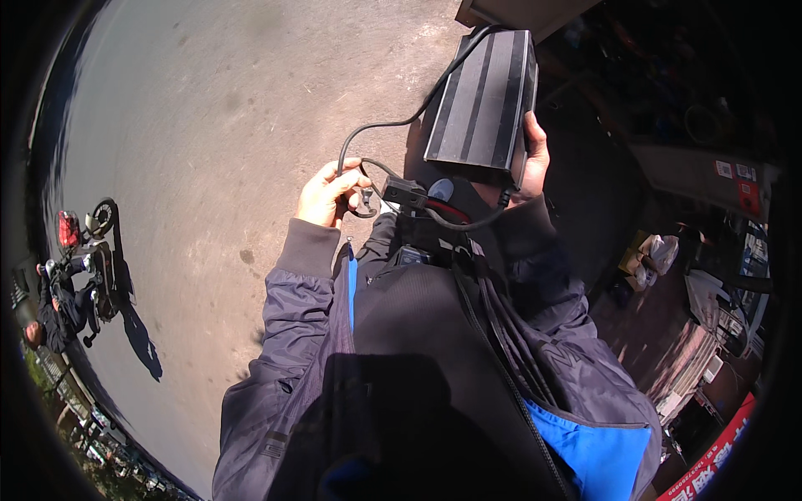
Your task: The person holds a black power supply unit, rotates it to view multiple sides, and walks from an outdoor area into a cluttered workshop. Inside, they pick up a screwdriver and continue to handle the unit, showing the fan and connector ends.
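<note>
A black ribbed battery charger (480, 104) lies tilted in my right hand (535, 159). The fingers wrap its right side and underside, and part of that hand is hidden behind the casing. Black cables leave both its far and near ends. My left hand (328, 194) is closed on a loop of black cable (376, 125), pinched between thumb and fingers. Beside it hangs a black plug (406, 193) with small slots, just right of my left fingertips. A short red stretch (449, 209) shows under the cable near the plug.
Sunlit pavement (217, 125) spreads ahead and left. A person (63, 309) is with a two-wheeler (102, 267) at far left. To the right, in shade, are plastic bags (662, 253), stacked goods (689, 367) and a red sign (710, 459). A grey panel edge (526, 15) stands beyond the charger.
</note>
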The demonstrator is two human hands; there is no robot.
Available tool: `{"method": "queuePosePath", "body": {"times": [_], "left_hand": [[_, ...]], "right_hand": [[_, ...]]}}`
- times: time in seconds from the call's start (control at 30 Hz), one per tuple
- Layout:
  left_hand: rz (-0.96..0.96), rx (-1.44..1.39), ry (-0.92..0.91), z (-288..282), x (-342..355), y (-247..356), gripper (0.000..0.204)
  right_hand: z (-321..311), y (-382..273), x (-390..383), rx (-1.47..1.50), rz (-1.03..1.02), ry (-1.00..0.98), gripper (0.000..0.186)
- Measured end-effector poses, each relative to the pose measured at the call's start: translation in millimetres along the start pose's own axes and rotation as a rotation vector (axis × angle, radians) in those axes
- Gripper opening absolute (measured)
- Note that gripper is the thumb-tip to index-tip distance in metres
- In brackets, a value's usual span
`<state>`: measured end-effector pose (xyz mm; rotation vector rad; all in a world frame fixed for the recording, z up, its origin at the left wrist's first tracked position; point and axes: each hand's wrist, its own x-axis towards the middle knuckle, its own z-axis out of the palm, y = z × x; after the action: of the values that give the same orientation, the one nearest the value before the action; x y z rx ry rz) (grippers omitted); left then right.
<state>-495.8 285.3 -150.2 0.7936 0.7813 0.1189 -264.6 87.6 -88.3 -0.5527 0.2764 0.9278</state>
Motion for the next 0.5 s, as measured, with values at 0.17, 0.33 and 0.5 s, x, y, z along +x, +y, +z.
{"method": "queuePosePath", "body": {"times": [0.17, 0.33, 0.5], "left_hand": [[0.139, -0.082, 0.092, -1, -9, 14, 0.047], [0.257, -0.042, 0.121, 9, -7, 17, 0.07], [0.246, 0.077, 0.192, 11, 3, 13, 0.074]], "right_hand": [[17, 2, -7, 0.009, 0.11, -0.032, 0.054], [26, 6, -10, -0.005, 0.178, 0.06, 0.055], [20, 7, -4, -0.004, 0.209, 0.011, 0.058]]}}
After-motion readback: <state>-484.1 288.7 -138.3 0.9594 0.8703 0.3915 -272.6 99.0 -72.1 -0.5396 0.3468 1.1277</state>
